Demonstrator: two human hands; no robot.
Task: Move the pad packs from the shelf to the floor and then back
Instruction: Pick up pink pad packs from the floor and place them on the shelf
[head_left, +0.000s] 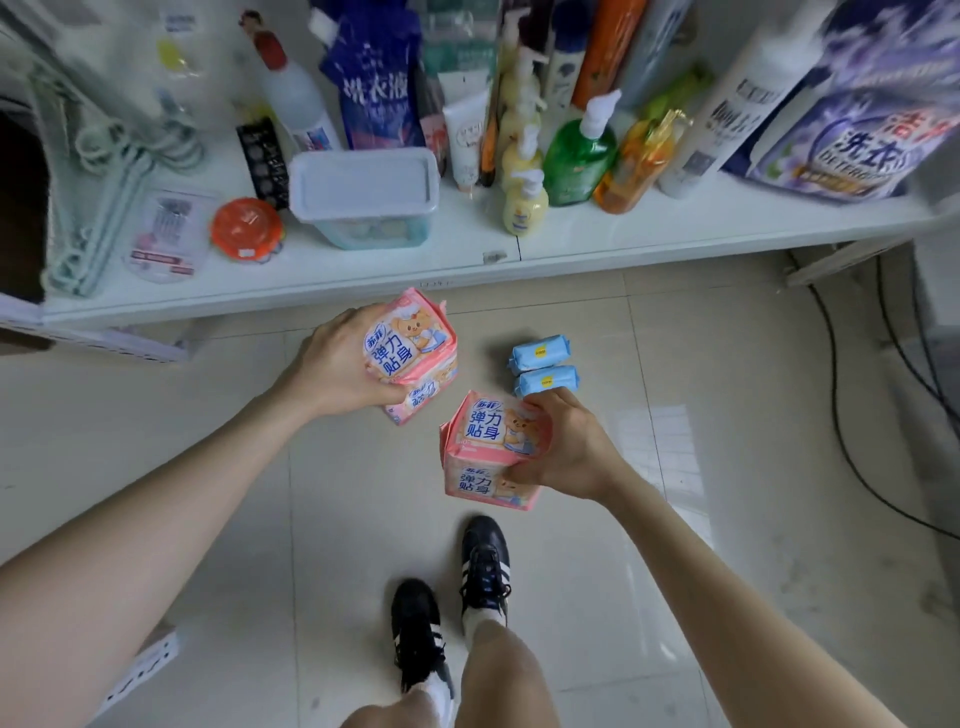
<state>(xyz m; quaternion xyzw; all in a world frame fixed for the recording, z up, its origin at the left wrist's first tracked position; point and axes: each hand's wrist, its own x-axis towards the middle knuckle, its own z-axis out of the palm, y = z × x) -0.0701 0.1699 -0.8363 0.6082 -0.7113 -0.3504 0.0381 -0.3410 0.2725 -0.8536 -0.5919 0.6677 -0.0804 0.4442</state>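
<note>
My left hand (340, 364) grips a pink pad pack (410, 343) held above the tiled floor, just in front of the white shelf's (467, 260) front edge. A second pink pack (410, 408) shows partly beneath it. My right hand (569, 447) grips another pink pad pack (491, 447), lower and closer to me, its thumb and fingers curled round the right side. Two small blue packs (543, 366) lie side by side on the floor beyond my right hand.
The shelf holds bottles, detergent bags (852, 135), a lidded plastic box (363, 195), an orange jar (247, 228) and pale green hangers (104, 197). My black shoes (452, 597) stand on the tiles below. Black cables (852, 415) run along the floor at right.
</note>
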